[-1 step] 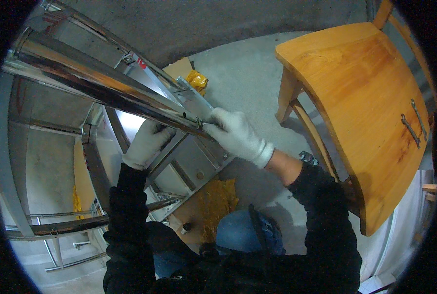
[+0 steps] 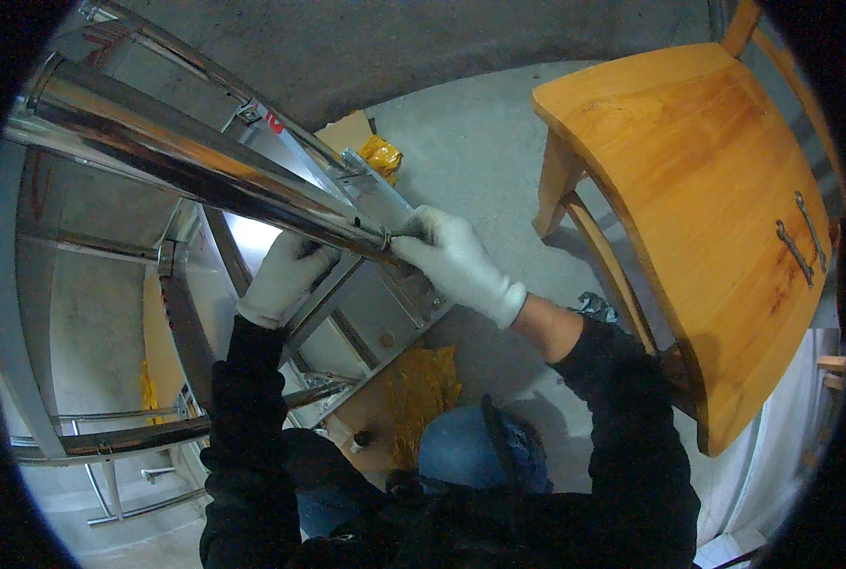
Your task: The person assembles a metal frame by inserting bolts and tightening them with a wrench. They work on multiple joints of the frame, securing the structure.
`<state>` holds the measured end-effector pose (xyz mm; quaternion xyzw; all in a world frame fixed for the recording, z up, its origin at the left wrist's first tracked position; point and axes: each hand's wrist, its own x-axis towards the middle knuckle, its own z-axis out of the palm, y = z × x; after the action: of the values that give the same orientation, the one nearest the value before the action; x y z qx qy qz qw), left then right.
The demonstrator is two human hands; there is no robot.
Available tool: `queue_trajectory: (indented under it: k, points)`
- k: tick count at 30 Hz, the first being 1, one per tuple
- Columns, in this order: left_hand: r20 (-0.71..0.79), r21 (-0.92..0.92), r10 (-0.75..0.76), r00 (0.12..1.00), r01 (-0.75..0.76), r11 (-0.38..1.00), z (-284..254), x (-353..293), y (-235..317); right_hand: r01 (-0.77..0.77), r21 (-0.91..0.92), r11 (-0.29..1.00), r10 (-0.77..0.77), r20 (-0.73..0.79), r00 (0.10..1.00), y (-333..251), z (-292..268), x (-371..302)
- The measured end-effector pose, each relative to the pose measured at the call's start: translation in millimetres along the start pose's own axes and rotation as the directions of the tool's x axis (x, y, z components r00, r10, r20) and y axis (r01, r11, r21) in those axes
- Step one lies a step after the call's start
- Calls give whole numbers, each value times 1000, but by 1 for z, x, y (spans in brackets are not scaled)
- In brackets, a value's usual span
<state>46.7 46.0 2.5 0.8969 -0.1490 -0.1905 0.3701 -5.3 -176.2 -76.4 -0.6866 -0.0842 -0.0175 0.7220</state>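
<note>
A shiny steel tube [image 2: 205, 156], part of a metal frame, slants from upper left to the middle. My gloved right hand [image 2: 461, 261] is closed in a pinch at the tube's lower end, beside a small metal ring or wire loop [image 2: 385, 237]; whatever its fingertips hold is too small to name. Below the same tube, my gloved left hand [image 2: 288, 277] has its fingers curled. The tube partly covers them, so anything in that grip is hidden. Both gloves are white, with darker patches at the fingers.
At right stands a wooden chair [image 2: 669, 190] with two small metal wrenches [image 2: 794, 251] on its seat. Steel frame bars [image 2: 138, 436] fill the left. Yellow-brown tape [image 2: 427, 394] covers cardboard near my knees. A crumpled yellow wrapper [image 2: 382, 156] lies beyond the frame.
My right hand and wrist have shifted very slightly left at the tube's end. My left hand, the frame and the chair look the same.
</note>
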Motion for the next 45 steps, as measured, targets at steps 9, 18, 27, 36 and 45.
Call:
queue_trajectory:
  k: [9, 18, 27, 36, 45]
  points:
    - [-81, 34, 110, 991, -107, 994, 7, -1, -6, -258, 731, 632, 299, 77, 951, -33, 22, -24]
    - [-94, 293, 177, 980, -143, 945, 3, -2, -23, -374, 496, 784, 365, 120, 923, -33, 7, -15]
    - [-87, 239, 337, 937, -309, 920, 6, 2, -20, -137, -6, 991, 137, 67, 988, -27, -8, -2]
    - [-117, 319, 358, 926, -307, 897, 5, -4, -19, -441, 675, 591, 387, 243, 890, -37, 7, -16]
    - [-59, 319, 210, 976, -181, 930, 2, -1, -22, 172, -115, 978, -181, -77, 980, 6, -19, -17]
